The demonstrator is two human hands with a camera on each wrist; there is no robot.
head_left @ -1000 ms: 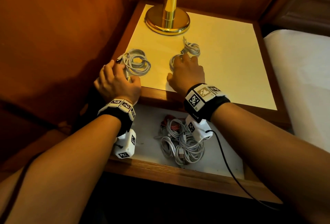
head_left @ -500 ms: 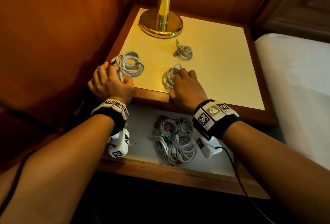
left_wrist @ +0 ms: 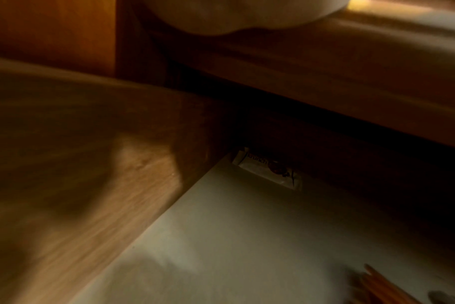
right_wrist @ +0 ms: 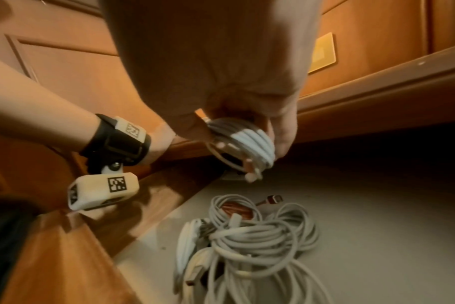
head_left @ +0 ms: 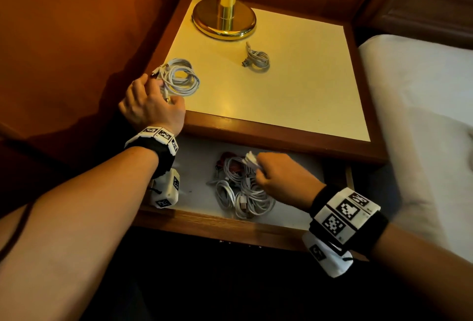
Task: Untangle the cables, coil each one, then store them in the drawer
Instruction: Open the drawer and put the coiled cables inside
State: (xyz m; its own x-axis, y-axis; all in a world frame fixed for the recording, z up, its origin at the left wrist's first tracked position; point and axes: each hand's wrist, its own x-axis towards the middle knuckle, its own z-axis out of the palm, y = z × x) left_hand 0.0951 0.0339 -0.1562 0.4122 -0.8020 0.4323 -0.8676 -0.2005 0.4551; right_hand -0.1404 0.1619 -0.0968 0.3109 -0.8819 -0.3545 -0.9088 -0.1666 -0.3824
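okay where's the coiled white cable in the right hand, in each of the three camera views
Head: coiled cable at centre, pinched in the right hand above the drawer's cable pile.
Right wrist: coiled cable at centre, under the palm, above that pile.
Left wrist: not in view.
Shared landmark: the drawer's pale floor.

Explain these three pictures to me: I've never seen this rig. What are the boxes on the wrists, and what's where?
No robot here: a person works bare-handed. The white boxes are wrist cameras; a third camera sits on the head. The head view shows a nightstand with a brass lamp, two coiled white cables on top, and an open drawer holding a pile of cables. The left hand touches the nearer coil on the nightstand. The right wrist view shows the right hand gripping a coiled white cable above the pile. The left wrist view is dim, showing the drawer's inside corner.
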